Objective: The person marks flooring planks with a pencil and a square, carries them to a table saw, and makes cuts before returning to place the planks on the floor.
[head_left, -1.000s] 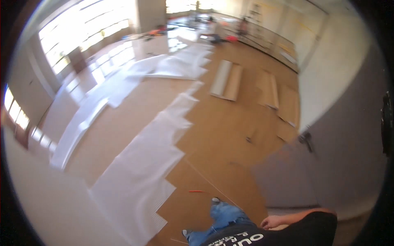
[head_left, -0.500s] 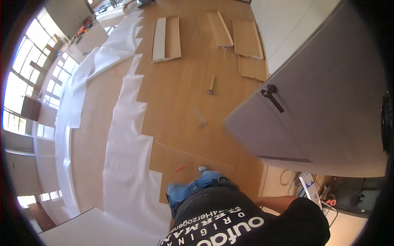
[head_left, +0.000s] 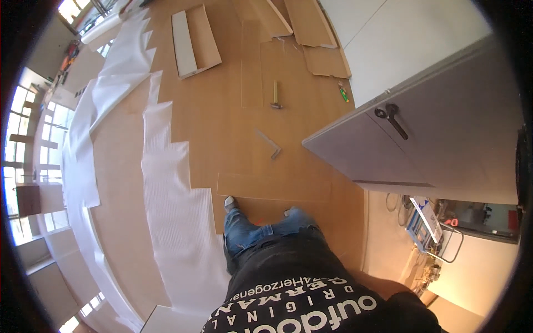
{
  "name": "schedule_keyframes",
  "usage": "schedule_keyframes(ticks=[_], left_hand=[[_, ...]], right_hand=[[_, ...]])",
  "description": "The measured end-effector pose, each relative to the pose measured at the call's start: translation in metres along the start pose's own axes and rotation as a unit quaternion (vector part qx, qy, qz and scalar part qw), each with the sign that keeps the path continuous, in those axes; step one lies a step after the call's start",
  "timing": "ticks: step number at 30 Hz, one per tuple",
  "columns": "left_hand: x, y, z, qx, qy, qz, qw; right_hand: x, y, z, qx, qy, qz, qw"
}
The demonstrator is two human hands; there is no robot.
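Neither of my hands shows. My right forearm (head_left: 383, 284) runs from the black sleeve toward my waist, and its hand is hidden by my body; my left arm is out of sight. In front of my feet lies a wood-coloured floor plank (head_left: 272, 187). Beyond it a metal angle square (head_left: 272, 147) rests on the laid flooring, and a hammer (head_left: 276, 95) with a yellowish handle lies farther off. A small red stick-like thing (head_left: 259, 221) is on the floor between my legs.
White ribbed underlay (head_left: 177, 222) borders the stepped flooring edge at left. An open grey door (head_left: 427, 133) stands at right. Cardboard boxes (head_left: 208, 41) lie far off, more cardboard (head_left: 311, 25) along the wall. A blue-and-white tool stand (head_left: 425, 225) is beyond the doorway.
My view has turned and shifted, so the hammer, square and boxes appear farther left and higher. Both feet now show, with my legs apart. More of the space beyond the door shows.
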State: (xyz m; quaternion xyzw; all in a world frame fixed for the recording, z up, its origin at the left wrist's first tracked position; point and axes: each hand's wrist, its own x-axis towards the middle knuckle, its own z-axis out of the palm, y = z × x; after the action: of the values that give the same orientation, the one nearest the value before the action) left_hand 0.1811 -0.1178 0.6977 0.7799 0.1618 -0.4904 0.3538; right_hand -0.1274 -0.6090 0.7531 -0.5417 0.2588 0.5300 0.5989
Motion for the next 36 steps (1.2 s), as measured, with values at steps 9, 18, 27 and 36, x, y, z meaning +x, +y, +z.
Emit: schedule_keyframes(ticks=[9, 18, 27, 36], left_hand=[[0.126, 0.118, -0.213, 0.087, 0.013, 0.055, 0.995], [0.210, 0.305, -0.254, 0.162, -0.066, 0.086, 0.981], [0.259, 0.465, -0.286, 0.161, -0.177, 0.040, 0.970], [0.340, 0.541, -0.316, 0.069, -0.337, 0.036, 0.938]], right_hand=[[0.028, -0.128, 0.062, 0.070, 0.060, 0.024, 0.995], [0.080, -0.253, -0.035, 0.114, 0.085, 0.008, 0.990], [0.122, -0.424, -0.256, 0.088, 0.146, 0.026, 0.985], [0.179, -0.655, -0.434, 0.059, 0.292, 0.020, 0.954]])
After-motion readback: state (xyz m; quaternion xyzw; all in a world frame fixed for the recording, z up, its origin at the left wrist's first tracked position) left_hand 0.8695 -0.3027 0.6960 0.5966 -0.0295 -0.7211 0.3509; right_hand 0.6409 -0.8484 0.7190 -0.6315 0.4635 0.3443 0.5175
